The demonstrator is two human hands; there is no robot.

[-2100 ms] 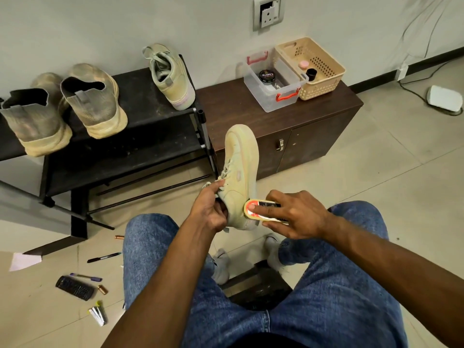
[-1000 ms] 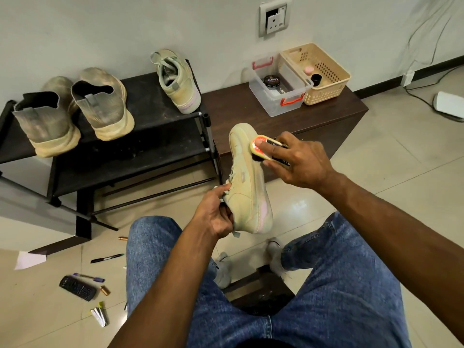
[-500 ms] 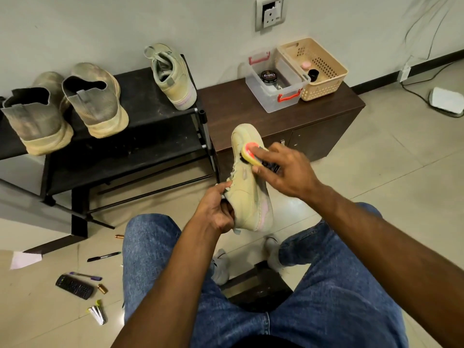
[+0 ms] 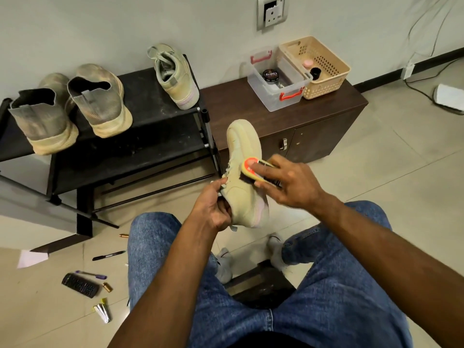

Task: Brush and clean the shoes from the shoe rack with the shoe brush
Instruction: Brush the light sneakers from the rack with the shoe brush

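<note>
The held shoe (image 4: 244, 172) looks matt, suede-like; the knit pair (image 4: 72, 106) on the dusty black metal rack (image 4: 150, 136) is rough and grimy, the cabinet (image 4: 326, 114) dark wood-grain, the box (image 4: 277, 81) clear plastic, the floor (image 4: 414, 172) glossy tile.

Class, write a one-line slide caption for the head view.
Left hand holds a beige shoe by its opening while the right hand presses a brush to its side.
</note>
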